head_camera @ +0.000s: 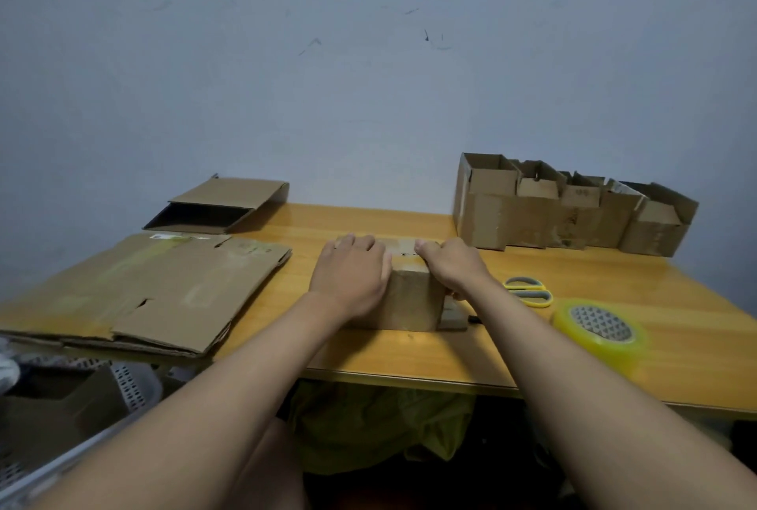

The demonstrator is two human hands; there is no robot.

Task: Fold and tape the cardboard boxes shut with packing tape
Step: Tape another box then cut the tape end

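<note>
Against a pale scuffed wall, the wooden worktop carries flattened cardboard at the left with an open-ended box behind it. At the middle stands the small cardboard box, its top flaps down; the left hand lies flat on it with fingers straight, while the right hand curls its fingers over the box's right top edge. Further right lie yellow scissors, a roll of packing tape near the edge, and a row of open boxes by the wall.
</note>
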